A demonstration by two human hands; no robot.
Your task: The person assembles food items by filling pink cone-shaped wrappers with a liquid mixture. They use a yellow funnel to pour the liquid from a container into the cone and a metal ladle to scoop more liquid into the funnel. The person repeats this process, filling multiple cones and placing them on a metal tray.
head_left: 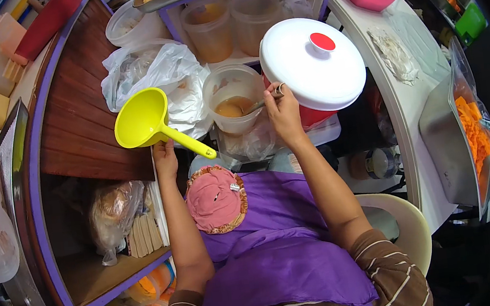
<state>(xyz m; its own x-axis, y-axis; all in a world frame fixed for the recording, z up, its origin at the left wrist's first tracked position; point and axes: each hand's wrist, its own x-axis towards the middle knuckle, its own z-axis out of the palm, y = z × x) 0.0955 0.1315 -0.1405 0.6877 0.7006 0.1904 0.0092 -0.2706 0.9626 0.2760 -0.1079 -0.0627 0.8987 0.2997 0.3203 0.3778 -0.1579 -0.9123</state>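
Purple apron point(281, 268) nearest. Left hand point(165, 158) closed round yellow scoop point(146, 121) by its handle: light, stiff plastic, best held there. Right hand point(282, 110) pinching metal spoon point(255, 105), dipped in clear tub point(233, 97) of brown sauce: probably slippery, sloshy. White lid point(313, 62) just beside.

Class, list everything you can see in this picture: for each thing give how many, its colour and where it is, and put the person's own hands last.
Funnel-shaped scoop: one, yellow, left of centre.
Tub of brown sauce: one, clear, centre.
Spoon: one, metal, in the tub.
Round lid: one, white with red knob, on a red pot right of centre.
Tall tubs: two, clear, top centre.
Plastic bags: a heap, clear, above the scoop.
Tray of orange snacks: one, metal, far right.
Wooden shelf: one, brown with purple edge, left.
Apron: one, purple, bottom centre.
Left hand: holds the scoop's handle.
Right hand: holds the spoon.
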